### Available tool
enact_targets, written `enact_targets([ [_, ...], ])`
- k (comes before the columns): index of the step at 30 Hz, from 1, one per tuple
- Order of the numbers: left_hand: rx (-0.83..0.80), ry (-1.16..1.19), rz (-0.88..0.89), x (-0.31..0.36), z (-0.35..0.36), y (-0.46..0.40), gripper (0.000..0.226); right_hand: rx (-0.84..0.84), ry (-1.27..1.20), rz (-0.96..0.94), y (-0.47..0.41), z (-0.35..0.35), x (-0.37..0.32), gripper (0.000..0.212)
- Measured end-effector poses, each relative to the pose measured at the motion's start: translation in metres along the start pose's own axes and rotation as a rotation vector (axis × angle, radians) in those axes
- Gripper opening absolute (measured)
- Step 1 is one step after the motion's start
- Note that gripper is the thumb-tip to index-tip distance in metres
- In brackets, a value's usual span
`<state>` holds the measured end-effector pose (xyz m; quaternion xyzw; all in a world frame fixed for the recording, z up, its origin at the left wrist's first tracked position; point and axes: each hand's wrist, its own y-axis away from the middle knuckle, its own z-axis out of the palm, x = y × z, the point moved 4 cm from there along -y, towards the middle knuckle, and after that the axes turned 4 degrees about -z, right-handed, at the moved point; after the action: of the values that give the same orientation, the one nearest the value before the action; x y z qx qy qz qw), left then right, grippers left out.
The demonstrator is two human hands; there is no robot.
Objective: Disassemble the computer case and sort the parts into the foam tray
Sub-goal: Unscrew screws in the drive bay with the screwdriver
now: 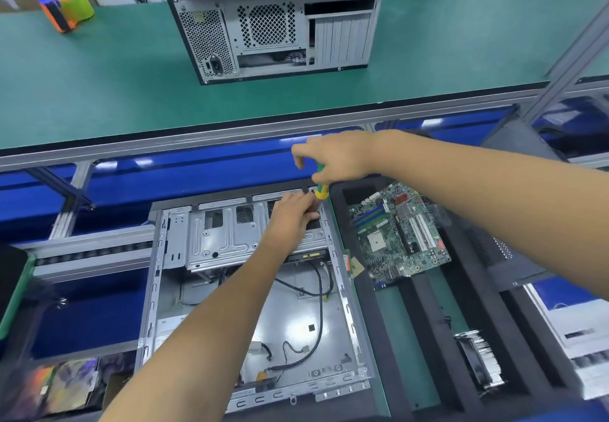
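The open computer case [184, 257] lies flat in front of me, with a metal drive cage [224, 240] at its far end and loose black cables [316, 322] on its floor. My right hand [339, 158] grips a screwdriver with a green and yellow handle [321, 187], held upright at the case's far right corner. My left hand [293, 214] rests on the drive cage beside the screwdriver tip, fingers curled around its shaft. To the right, the black foam tray [412, 316] holds a green motherboard [398, 234] and a finned cooler with fan [481, 362].
A second, closed computer case [273, 26] stands on the green bench at the back. An orange and green tape dispenser [66, 8] sits far left. A black side panel [501, 250] lies right of the tray. A drive in shiny wrap [69, 385] is at bottom left.
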<state>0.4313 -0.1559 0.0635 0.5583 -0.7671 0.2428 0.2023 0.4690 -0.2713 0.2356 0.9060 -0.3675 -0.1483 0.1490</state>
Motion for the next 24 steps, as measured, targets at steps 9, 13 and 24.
enact_targets([
  [9, -0.015, 0.033, -0.028, 0.001, -0.001, 0.0, 0.014, -0.04, 0.031, 0.004, -0.008, -0.009, -0.001, 0.011],
  [13, -0.007, 0.078, -0.03, -0.001, -0.001, 0.002, 0.015, -0.02, -0.163, -0.087, -0.005, -0.005, -0.004, 0.032],
  [24, -0.013, 0.102, -0.074, 0.0, -0.002, 0.003, 0.014, -0.004, 0.323, -0.002, -0.016, -0.005, -0.013, 0.02],
])
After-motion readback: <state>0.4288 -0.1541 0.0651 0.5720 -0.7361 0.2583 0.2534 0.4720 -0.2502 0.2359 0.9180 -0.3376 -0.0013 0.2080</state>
